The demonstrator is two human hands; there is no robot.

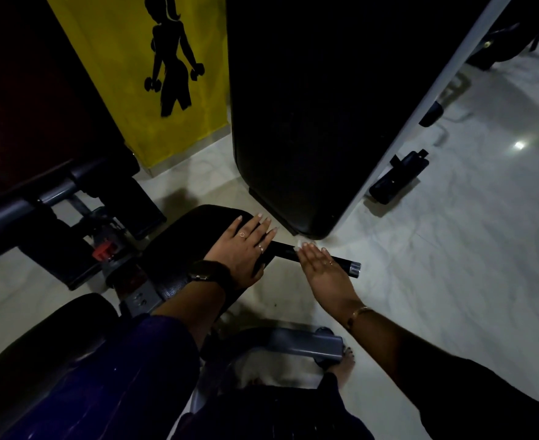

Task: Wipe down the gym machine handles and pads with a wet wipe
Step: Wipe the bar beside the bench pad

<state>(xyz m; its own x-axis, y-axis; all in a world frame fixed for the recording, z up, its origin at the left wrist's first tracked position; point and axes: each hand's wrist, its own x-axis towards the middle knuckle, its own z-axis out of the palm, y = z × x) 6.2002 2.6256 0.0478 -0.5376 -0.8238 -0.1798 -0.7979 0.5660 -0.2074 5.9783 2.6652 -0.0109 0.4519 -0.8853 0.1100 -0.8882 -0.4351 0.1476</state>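
Left hand (246,249) laid flat on black seat pad (198,227), fingers spread. Right hand (322,271) pressed flat, fingers together, over black handle (284,251). Scrap of white wet wipe (297,245) glimpsed at fingertips. Handle judged rigid, smooth, fixed. Wipe judged limp, best wrapped round bar.

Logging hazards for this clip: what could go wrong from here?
The wet wipe barely shows under the right hand, held flat on the handle, so it may slip out or miss the underside. The left hand rests on the pad, possibly covering an unwiped patch. Dim light could hide missed spots.
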